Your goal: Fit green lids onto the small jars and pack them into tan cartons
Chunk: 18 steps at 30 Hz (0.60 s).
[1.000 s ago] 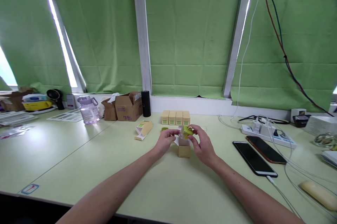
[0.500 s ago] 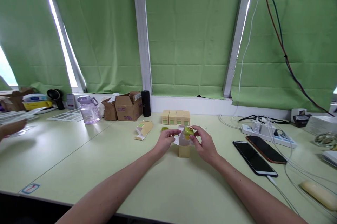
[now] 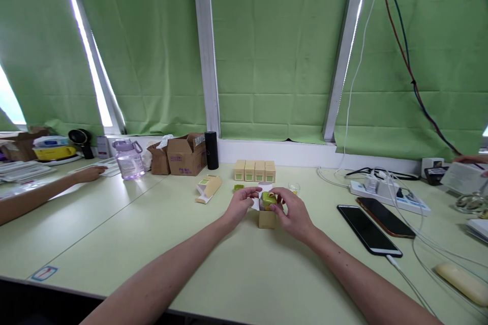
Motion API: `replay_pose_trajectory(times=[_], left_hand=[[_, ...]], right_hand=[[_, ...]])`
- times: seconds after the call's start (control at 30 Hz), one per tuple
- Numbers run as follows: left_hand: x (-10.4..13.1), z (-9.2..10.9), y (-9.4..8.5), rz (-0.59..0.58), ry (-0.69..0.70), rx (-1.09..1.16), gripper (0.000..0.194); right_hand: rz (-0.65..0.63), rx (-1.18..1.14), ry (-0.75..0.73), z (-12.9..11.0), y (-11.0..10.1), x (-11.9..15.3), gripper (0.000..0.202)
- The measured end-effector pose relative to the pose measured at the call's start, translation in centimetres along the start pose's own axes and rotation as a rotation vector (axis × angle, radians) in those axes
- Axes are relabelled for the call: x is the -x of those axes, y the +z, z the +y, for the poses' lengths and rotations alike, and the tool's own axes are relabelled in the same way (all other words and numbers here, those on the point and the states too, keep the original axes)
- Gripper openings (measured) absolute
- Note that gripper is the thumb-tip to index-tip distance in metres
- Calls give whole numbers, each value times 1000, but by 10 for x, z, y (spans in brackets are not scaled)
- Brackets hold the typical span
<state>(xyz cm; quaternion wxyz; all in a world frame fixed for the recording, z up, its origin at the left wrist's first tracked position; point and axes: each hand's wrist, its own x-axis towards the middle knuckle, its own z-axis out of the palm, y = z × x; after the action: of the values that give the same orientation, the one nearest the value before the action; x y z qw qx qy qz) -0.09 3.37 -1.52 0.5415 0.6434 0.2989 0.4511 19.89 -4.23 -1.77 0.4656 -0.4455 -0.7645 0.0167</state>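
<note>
A small kraft cardboard box (image 3: 266, 220) stands upright with its white-lined flaps raised. My left hand (image 3: 238, 207) pinches a flap at its left side. In my right hand (image 3: 295, 213), between thumb and fingers, is a small green-topped container (image 3: 269, 199) with a pale loop on top. It sits at the box's mouth, and its lower part is hidden. Behind my left fingers lies a small green piece (image 3: 238, 187). A clear glass-like piece (image 3: 294, 187) with some yellow in it is just beyond my right hand.
Several closed kraft boxes (image 3: 254, 171) stand in a row behind. An opened kraft box (image 3: 208, 188) lies to the left. Two phones (image 3: 369, 229) and a power strip (image 3: 389, 197) with cables are at right. Another person's hand (image 3: 90, 174) reaches in at left; another hand (image 3: 473, 160) shows far right.
My right hand has moved slightly left and down with the green-topped container, over the box. The person's arm at left has reached farther in, and a hand has appeared at far right.
</note>
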Motion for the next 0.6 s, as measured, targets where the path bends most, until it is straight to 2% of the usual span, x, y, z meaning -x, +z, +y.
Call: replay_pose_trajectory(times=[0.3, 0.53, 0.6], left_hand=[[2, 1, 1, 18, 2, -17, 54], [0, -3, 0, 10, 11, -14, 55], [0, -3, 0, 11, 18, -29, 54]], right_hand=[[-66, 62, 24, -6, -1, 1, 18], [-44, 65, -29, -6, 2, 2, 8], [-32, 71, -25, -4, 5, 1, 13]])
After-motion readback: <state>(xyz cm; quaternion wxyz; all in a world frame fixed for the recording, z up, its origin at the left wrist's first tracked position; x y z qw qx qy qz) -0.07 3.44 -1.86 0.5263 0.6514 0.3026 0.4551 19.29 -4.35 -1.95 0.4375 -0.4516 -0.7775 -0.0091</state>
